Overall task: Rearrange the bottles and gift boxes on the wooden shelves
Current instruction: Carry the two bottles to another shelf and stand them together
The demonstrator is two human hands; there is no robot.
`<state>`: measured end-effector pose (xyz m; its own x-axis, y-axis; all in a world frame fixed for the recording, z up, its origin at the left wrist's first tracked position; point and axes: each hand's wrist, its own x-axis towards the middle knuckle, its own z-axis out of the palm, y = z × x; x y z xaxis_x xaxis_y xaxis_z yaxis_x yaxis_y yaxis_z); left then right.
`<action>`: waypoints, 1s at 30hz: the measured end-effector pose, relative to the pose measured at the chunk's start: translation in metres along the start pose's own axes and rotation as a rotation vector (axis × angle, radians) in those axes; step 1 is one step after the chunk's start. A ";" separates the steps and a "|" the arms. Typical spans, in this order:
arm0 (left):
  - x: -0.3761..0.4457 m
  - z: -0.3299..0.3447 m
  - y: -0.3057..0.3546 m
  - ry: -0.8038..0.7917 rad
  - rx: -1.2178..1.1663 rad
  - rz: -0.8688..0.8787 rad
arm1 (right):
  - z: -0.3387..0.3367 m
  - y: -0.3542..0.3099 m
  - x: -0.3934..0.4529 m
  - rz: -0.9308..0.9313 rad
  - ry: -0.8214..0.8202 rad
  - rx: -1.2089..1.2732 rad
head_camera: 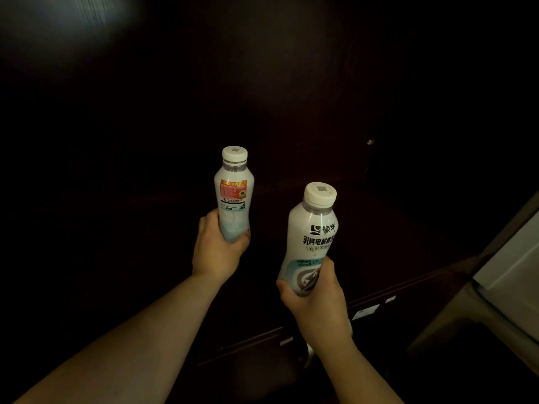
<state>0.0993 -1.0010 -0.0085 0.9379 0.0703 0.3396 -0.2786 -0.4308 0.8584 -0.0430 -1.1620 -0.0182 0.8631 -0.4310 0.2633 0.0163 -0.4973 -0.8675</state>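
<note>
Milky-white plastic bottle with a red-orange label panel point(234, 193), white cap, pale blue base band. Right of it, milky-white plastic bottle with black printed characters point(315, 240), white cap, light blue band, grey swirl emblem. Dark brown wooden shelf point(379, 290) behind, small white tags on its edge.

Both forearms are bare to the frame's edge; the left hand point(217, 252) and right hand point(316, 298) wear nothing.
</note>
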 end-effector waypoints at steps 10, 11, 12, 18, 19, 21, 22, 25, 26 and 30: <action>0.000 0.000 0.002 0.004 0.000 -0.002 | 0.000 -0.001 0.004 0.030 -0.020 0.003; 0.000 0.000 0.002 0.000 -0.001 -0.004 | -0.001 0.000 0.004 0.036 -0.026 0.003; 0.000 0.000 0.002 -0.005 -0.004 -0.009 | -0.001 0.000 0.005 0.039 -0.031 0.008; 0.001 -0.001 0.002 -0.027 -0.068 -0.075 | -0.003 -0.004 0.002 0.048 -0.035 0.025; 0.001 -0.001 0.003 -0.028 -0.084 -0.097 | -0.004 -0.005 0.001 0.043 -0.040 0.028; 0.002 0.001 0.005 -0.025 -0.063 -0.102 | -0.007 -0.005 -0.002 0.040 -0.045 0.042; 0.003 0.003 0.006 -0.024 -0.044 -0.097 | -0.007 -0.004 -0.003 0.045 -0.046 0.048; 0.006 0.006 0.007 -0.014 -0.021 -0.113 | -0.009 -0.003 -0.003 0.056 -0.046 0.040; 0.005 0.006 0.007 -0.016 -0.021 -0.124 | -0.008 -0.002 -0.003 0.056 -0.043 0.026; 0.001 0.001 0.004 -0.068 -0.016 -0.121 | -0.005 -0.003 -0.004 0.049 -0.026 -0.044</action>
<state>0.0996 -1.0034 -0.0048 0.9767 0.0592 0.2064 -0.1651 -0.4081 0.8979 -0.0486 -1.1628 -0.0148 0.8752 -0.4363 0.2092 -0.0481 -0.5086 -0.8597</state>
